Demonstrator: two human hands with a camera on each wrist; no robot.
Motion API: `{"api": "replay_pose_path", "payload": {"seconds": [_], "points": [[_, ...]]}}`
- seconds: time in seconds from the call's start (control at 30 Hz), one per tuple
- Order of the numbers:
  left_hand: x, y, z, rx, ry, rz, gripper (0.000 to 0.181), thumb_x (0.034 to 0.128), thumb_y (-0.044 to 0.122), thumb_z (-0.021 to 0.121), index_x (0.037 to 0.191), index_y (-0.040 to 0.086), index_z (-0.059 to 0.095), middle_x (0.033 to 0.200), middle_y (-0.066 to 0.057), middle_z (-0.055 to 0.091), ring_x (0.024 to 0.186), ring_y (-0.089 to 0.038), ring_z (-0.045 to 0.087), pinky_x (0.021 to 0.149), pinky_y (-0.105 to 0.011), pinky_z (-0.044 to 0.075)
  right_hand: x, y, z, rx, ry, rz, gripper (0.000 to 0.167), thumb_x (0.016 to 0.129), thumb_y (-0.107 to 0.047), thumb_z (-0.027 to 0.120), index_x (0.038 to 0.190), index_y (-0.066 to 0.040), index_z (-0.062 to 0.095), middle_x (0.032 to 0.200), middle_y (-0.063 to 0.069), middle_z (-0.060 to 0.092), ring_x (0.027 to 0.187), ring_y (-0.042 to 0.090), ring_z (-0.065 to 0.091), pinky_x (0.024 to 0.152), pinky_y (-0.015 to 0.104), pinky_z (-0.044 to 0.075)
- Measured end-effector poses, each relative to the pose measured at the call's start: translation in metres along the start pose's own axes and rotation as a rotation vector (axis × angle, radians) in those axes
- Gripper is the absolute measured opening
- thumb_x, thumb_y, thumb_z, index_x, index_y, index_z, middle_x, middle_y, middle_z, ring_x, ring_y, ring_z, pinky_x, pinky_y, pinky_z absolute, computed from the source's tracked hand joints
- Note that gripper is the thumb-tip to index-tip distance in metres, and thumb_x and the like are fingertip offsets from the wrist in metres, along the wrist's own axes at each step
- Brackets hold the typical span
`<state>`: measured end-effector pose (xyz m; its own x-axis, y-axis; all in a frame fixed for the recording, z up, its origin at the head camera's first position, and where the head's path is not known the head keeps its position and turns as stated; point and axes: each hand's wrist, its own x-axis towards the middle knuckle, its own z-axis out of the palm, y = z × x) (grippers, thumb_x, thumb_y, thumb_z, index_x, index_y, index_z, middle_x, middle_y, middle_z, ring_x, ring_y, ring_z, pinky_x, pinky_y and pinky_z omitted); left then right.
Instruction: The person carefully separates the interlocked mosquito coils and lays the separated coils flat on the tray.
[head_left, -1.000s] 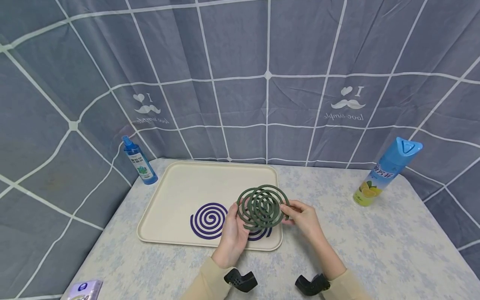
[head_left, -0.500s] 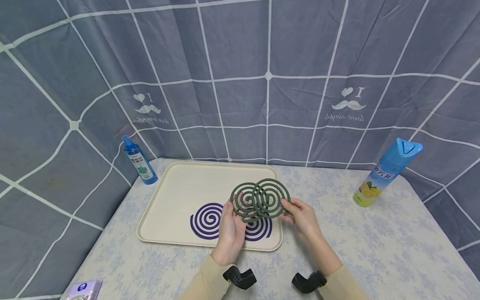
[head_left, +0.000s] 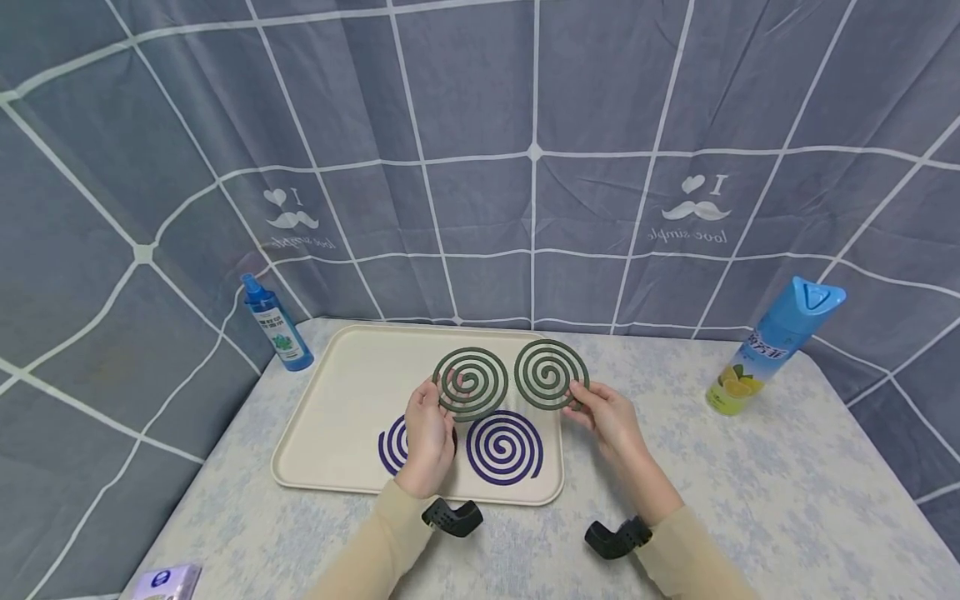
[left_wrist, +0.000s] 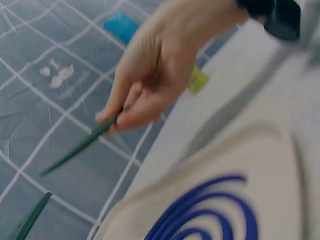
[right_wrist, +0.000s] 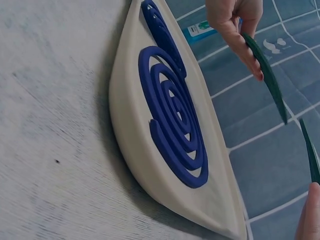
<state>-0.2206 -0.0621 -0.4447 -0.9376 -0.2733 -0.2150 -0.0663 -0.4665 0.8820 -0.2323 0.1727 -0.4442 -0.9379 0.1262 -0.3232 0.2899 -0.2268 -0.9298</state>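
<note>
My left hand holds a green mosquito coil by its left edge, raised over the tray. Another green mosquito coil is pinched at its lower right edge between my right hand's thumb and fingers. The two green coils are apart, side by side in the air. Below them, a purple mosquito coil lies flat in the cream tray; a second purple coil is partly covered by my left hand. In the left wrist view the right-hand coil appears edge-on.
A blue spray bottle stands at the tray's back left corner. On the right stands a blue and yellow spray can. A purple packet lies at the front left table edge. A grey checked curtain hangs behind the table.
The two green coils, at first overlapping in my hands, have been drawn apart. My left hand has moved left with one, uncovering the right purple coil; the right hand keeps the other.
</note>
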Motion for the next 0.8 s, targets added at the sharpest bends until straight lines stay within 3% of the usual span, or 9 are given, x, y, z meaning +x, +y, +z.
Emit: {"api": "replay_pose_path", "payload": {"seconds": [0.13,0.23,0.33,0.47,0.67,0.8], "points": [[0.019,0.011,-0.006,0.123,0.047,0.018,0.045,0.1086,0.025,0.032,0.143,-0.005,0.034,0.115,-0.003,0.050,0.063,0.004,0.043,0.056,-0.010,0.037,0.008,-0.006,0.002,-0.023,0.010,0.006,0.024,0.097,-0.015,0.063,0.109,0.005,0.060,0.080,-0.003,0.064,0.069,0.005,0.064,0.072,0.018,0.058],[0.035,0.020,-0.009,0.187,0.073,0.033,0.044,0.1077,0.023,0.037,0.140,-0.007,0.038,0.114,-0.006,0.052,0.051,0.003,0.035,0.050,-0.010,0.035,0.014,-0.009,0.003,-0.034,0.006,0.001,0.024,0.097,-0.016,0.063,0.109,0.005,0.060,0.080,-0.003,0.065,0.068,0.005,0.065,0.072,0.018,0.058],[0.051,0.026,-0.013,0.275,0.092,0.051,0.044,0.1069,0.024,0.041,0.138,-0.007,0.042,0.124,-0.015,0.054,0.064,0.003,0.048,0.059,-0.008,0.043,0.018,-0.012,0.005,-0.047,0.007,-0.016,0.023,0.097,-0.017,0.063,0.107,0.004,0.061,0.080,-0.002,0.067,0.069,0.005,0.066,0.073,0.019,0.058],[0.068,0.025,-0.019,0.416,0.121,0.050,0.039,0.1062,0.023,0.044,0.134,-0.004,0.050,0.128,-0.022,0.057,0.091,-0.007,0.060,0.070,-0.011,0.050,0.022,-0.012,0.006,-0.079,0.010,-0.029,0.025,0.097,-0.017,0.063,0.109,0.005,0.062,0.078,-0.003,0.069,0.069,0.006,0.066,0.072,0.019,0.058],[0.083,0.017,-0.023,0.550,0.127,0.048,0.033,0.1052,0.019,0.046,0.126,-0.005,0.056,0.114,-0.020,0.062,0.079,-0.007,0.059,0.062,-0.013,0.048,0.025,-0.010,0.005,-0.098,0.015,-0.025,0.029,0.097,-0.015,0.063,0.112,0.009,0.061,0.074,-0.003,0.068,0.066,0.005,0.065,0.070,0.019,0.059],[0.088,0.015,-0.024,0.618,0.138,0.083,0.032,0.1046,0.017,0.047,0.126,-0.006,0.057,0.117,-0.025,0.065,0.085,-0.016,0.064,0.061,-0.012,0.047,0.026,-0.010,0.003,-0.103,0.016,-0.029,0.031,0.096,-0.017,0.065,0.113,0.009,0.061,0.073,-0.003,0.069,0.065,0.005,0.065,0.070,0.019,0.059]]}}
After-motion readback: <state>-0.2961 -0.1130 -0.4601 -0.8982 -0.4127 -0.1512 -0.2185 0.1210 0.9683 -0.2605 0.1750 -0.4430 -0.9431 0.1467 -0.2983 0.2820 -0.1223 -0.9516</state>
